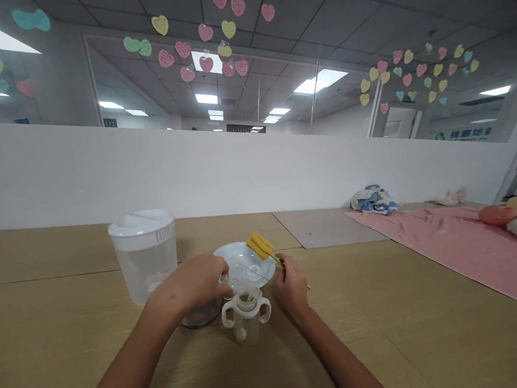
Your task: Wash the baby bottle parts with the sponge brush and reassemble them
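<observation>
My right hand is closed on the green handle of a brush with a yellow sponge head, held over the right edge of a white plate. Just left of the plate, my left hand pinches a small clear piece, too small to name surely. Between the hands and nearer to me stands an open clear bottle with two white side handles. Partly under my left hand is a dark-looking round container.
A clear tub with a white lid stands at the left, behind my left forearm. At the right lies a pink cloth, with a blue and white cloth beyond it. A white wall borders the table's back.
</observation>
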{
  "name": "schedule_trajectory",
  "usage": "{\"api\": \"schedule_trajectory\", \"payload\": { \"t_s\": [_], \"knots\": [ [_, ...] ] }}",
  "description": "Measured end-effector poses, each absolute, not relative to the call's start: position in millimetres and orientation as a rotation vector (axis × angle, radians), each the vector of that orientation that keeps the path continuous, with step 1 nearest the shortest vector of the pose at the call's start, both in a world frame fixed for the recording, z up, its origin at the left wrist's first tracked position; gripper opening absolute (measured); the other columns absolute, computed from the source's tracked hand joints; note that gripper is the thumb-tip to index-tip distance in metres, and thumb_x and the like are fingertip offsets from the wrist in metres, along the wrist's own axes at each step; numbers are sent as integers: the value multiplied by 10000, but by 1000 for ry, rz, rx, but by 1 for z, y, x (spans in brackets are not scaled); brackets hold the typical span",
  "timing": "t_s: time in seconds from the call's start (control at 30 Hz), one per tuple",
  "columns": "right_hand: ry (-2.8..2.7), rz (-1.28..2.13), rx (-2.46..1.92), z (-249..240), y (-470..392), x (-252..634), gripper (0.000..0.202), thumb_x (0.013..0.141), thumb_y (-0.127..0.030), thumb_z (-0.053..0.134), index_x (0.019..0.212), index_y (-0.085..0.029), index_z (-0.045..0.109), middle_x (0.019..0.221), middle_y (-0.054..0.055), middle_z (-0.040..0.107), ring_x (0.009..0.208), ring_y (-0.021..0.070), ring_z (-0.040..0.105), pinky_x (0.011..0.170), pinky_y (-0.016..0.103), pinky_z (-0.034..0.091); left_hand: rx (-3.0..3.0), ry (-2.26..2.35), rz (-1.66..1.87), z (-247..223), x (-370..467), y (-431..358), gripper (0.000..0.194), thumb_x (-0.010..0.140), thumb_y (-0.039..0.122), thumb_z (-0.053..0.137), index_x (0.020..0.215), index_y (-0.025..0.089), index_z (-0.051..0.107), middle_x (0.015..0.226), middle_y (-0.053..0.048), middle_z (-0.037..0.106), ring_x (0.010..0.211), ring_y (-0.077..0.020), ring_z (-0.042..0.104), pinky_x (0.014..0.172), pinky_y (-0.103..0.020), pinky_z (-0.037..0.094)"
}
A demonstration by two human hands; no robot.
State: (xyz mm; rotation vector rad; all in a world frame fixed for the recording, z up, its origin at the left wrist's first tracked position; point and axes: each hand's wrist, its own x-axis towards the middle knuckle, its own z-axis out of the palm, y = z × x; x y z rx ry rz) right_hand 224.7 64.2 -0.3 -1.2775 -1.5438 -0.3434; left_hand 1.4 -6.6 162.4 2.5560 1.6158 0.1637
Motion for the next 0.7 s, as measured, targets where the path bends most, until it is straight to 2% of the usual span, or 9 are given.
{"api": "schedule_trajectory", "payload": {
  "t_s": [0.7],
  "knots": [
    [-1544,-331,-1275,-2,66,226,431,675,-37,344,1034,-152,553,965,84,644,878,197,599,756,317,481,2561,1608,153,165,2,-8,186,711,372,574,741,210,660,720,-33,662,602,-177,564,488,-261,313]
  ]
}}
